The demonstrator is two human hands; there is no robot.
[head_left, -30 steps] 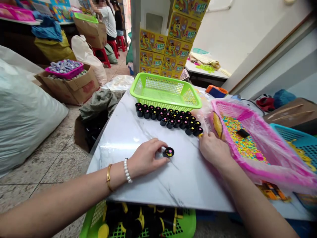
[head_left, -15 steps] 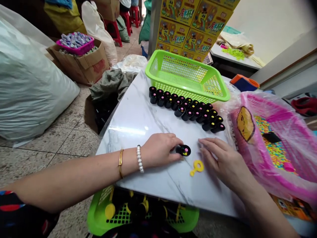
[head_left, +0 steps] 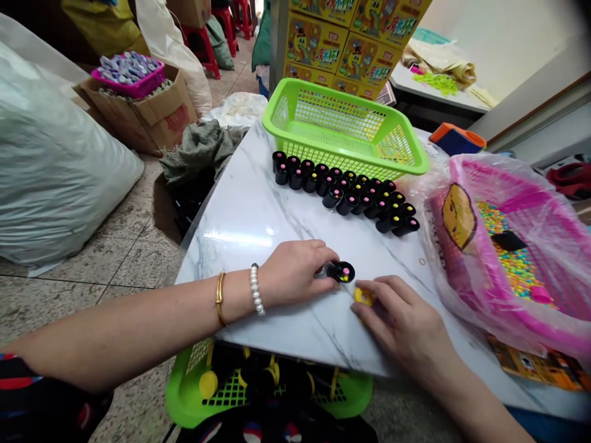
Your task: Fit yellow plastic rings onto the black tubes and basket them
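My left hand [head_left: 302,269] is closed on a small black cup [head_left: 344,272], with the cup's mouth turned to the right. A pink bead and some yellow ones show inside the cup. My right hand [head_left: 401,314] has its thumb and fingertips on either side of a yellow plastic ring piece [head_left: 364,296] on the marble-patterned table [head_left: 249,215]. The fingers hide part of this piece. Farther back stand several black cups [head_left: 351,202] in close rows, with pink or yellow beads showing in their mouths.
Behind the cups stands a green basket [head_left: 415,161]. At right, a plastic-lined pink basket [head_left: 466,289] holds colourful beads. Below the table's front edge is another green basket [head_left: 184,406] with black and yellow pieces. A white sack [head_left: 60,160] and cardboard box [head_left: 148,123] fill the left.
My right hand has moved left and closed its fingertips on the yellow ring piece, which lay untouched before. My left hand still holds the black cup. The view has shifted slightly.
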